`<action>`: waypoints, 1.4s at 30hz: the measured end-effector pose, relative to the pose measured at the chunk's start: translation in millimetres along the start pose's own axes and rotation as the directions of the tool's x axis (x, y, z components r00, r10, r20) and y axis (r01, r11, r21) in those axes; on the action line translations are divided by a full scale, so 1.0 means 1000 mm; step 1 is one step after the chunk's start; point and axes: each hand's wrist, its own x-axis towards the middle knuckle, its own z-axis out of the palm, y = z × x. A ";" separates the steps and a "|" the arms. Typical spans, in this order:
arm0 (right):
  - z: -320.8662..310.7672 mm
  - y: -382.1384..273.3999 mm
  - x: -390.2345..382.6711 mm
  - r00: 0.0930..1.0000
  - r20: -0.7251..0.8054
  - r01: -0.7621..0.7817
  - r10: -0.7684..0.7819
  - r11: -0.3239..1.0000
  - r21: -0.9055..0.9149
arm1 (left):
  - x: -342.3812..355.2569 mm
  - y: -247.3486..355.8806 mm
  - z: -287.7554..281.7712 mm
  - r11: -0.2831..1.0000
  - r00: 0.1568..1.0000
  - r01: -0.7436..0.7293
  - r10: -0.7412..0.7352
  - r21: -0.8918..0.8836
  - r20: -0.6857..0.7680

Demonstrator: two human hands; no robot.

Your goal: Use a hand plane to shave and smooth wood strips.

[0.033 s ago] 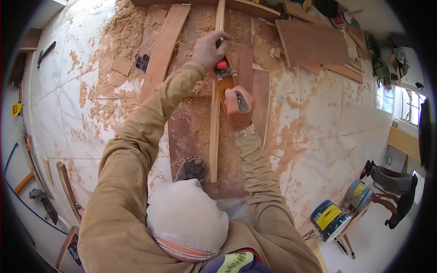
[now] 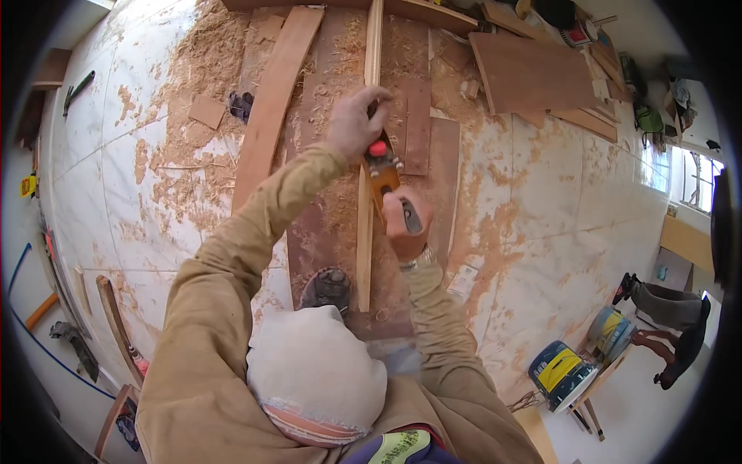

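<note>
Orange-brown wood forms the body of the hand plane [image 2: 382, 184], which carries a red cap toward its far end. The left hand [image 2: 355, 124] is at the far end of the tool, fingers curled around its front; exact fingertip contact is partly hidden. The right hand [image 2: 406, 224] encloses the dark rear handle, fingers wrapped and pressed closed. A metallic wristwatch [image 2: 421, 259] is fitted on the right wrist.

The plane lies over a narrow, pale, straight wooden strip [image 2: 364, 267], which runs from far to near and is partly covered by the tool. At the strip's far end, a reddish-brown board [image 2: 429, 15] lies crosswise. Under and around the strip are flat reddish-brown panels scattered with curled wood shavings [image 2: 352, 46].

Left of the strip: a long, smooth brown plank [image 2: 278, 100], a crumpled dark cloth-like item [image 2: 240, 106] and a small square wood offcut [image 2: 206, 110]. Far right: a broad brown panel [image 2: 533, 73] over other boards.

Near side: a dark shoe [image 2: 326, 288] stands just left of the strip. Near right, on the pale tiled floor [image 2: 541, 178] side, stands a dark blue bucket with a yellow label [image 2: 560, 375]; another person [image 2: 668, 309] is beyond it.
</note>
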 end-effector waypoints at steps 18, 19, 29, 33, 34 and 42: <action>0.032 0.028 0.213 0.919 -0.170 0.365 -0.355 0.930 0.034 | 0.228 -0.040 0.007 0.941 0.975 -0.216 0.221 0.260 0.009; 0.029 0.026 0.192 0.945 -0.157 0.288 -0.288 0.957 -0.023 | 0.207 -0.037 0.005 0.955 0.982 -0.189 0.184 0.227 0.044; -0.024 0.021 -0.202 0.993 0.068 0.097 -0.096 0.995 -0.009 | -0.205 0.010 0.002 0.989 0.973 -0.114 0.130 -0.094 0.189; 0.004 0.016 -0.061 0.970 -0.039 0.234 -0.238 0.968 -0.086 | -0.055 -0.012 -0.001 0.951 0.951 -0.293 0.300 -0.096 0.072; 0.011 0.013 0.000 0.978 -0.056 0.199 -0.202 0.978 -0.066 | -0.001 -0.016 0.002 0.980 0.996 -0.019 0.037 -0.200 0.084; 0.035 0.020 0.202 0.938 -0.128 0.311 -0.323 0.944 -0.107 | 0.205 -0.051 -0.008 0.953 0.963 -0.267 0.270 0.142 -0.005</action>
